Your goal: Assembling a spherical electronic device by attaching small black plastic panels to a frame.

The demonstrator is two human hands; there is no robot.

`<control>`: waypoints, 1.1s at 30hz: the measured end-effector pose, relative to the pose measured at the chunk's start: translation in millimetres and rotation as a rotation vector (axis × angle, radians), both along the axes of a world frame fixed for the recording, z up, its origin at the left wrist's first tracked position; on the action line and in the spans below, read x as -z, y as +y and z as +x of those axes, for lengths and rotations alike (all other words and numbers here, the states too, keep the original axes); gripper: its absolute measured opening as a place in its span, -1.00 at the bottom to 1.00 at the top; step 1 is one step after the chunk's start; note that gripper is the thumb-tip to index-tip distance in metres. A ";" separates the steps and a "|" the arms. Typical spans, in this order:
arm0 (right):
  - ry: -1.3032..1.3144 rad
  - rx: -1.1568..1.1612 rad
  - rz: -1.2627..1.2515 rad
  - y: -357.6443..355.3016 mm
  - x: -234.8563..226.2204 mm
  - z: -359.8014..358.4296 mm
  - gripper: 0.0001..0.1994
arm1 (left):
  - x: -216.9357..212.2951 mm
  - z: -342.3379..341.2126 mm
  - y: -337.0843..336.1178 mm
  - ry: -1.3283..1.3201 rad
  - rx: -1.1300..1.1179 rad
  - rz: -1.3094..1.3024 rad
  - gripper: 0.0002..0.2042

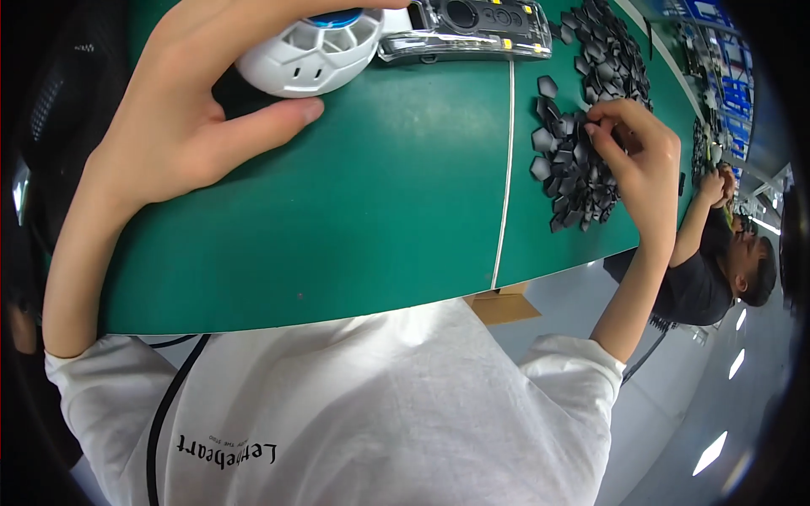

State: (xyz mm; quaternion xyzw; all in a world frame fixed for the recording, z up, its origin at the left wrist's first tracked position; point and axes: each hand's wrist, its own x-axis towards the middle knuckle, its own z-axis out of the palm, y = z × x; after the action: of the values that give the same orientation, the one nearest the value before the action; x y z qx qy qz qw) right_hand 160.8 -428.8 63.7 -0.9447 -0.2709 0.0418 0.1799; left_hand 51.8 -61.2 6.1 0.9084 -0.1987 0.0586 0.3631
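Observation:
At the far left of the table, my left hand curves around a white rounded plastic shell. The shell has polygon-shaped openings, two small slots and a blue part showing at its top. My thumb lies against its lower side, while the index finger stretches over the top. On the right, my right hand is over a heap of small black pentagonal plastic pieces. Its thumb and index finger are pinched together among them. Whatever sits between those fingertips is too small and dark to make out.
A clear-cased device with a round lens and small yellow lights adjoins the shell. More black pieces spread toward the far right. The green tabletop carries a white line. Below its edge sits a cardboard box. A co-worker works at right.

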 end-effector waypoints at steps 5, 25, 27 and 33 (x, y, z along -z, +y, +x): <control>0.061 -0.020 -0.017 12.4 -4.9 1.1 -0.87 | -7.6 -3.1 7.2 -0.036 -0.005 0.039 -0.34; 0.218 -0.471 0.108 48.7 4.2 -48.0 -0.85 | 10.6 -43.2 -12.1 0.295 -0.279 -0.306 -0.33; 0.205 -0.428 0.119 49.8 -0.3 -50.5 -0.85 | 9.4 -41.5 -12.6 0.336 -0.298 -0.335 -0.33; 0.036 -0.373 0.096 54.8 -1.4 -56.8 -0.85 | 3.8 -28.6 -16.7 0.407 -0.352 -0.399 -0.33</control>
State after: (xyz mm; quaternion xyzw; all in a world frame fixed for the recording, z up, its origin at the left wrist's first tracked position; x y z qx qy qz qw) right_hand 104.1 -374.0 65.1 -0.8675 -0.4397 0.0783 0.2189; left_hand 23.2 -77.9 2.3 0.8328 0.0532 -0.0246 0.5505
